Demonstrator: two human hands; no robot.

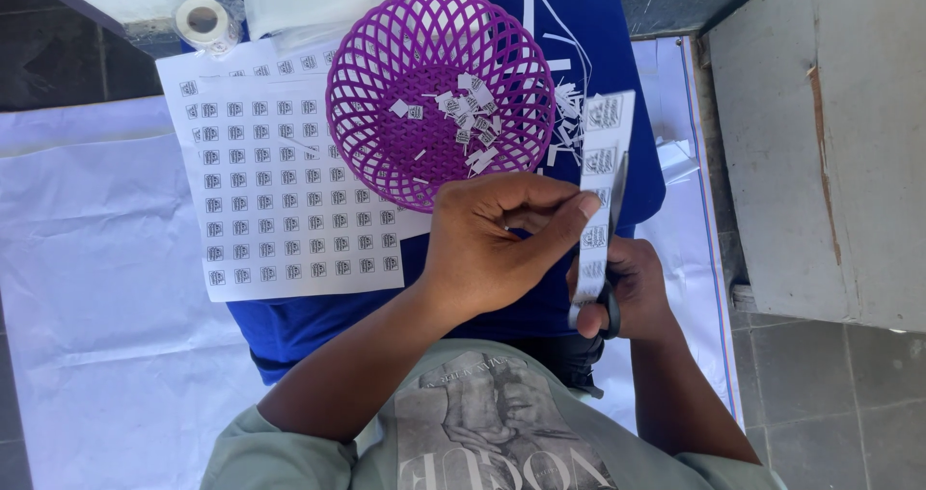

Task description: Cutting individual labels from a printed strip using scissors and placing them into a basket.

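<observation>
Paper strip [600, 176] of small printed square labels, held upright-ish in mid-air just right of the purple basket [386, 152], running from near the basket rim down to the hands. Left hand [502, 244] pinches the strip edge about midway, thumb and index fingers [579, 204] pressed together on the paper, likely to keep it taut and steady for the blades. Right hand [627, 292] sits lower, fingers closed through the black handle loops of the scissors [612, 258]; the blade runs up along the strip's right edge, so it seems lined up to snip between labels. How far the blades are apart: cannot tell, too thin and half hidden by the strip.

Purple basket is a lattice plastic bowl holding a loose pile of cut labels [463, 114], close under the strip, so cut pieces probably drop or get tossed straight in. Narrow white offcuts [567, 114] lie scattered on the blue cloth [289, 326] just right of the basket rim, looks like trim waste kept out of the bowl.

Uncut sheet [280, 191] of the same printed squares lies flat left of the basket, partly under it, within reach. White tape roll [204, 19] near the top left edge, well apart from the hands. White plastic sheeting [96, 287] covers the floor around the cloth. Grey slab [830, 143] on the right.
</observation>
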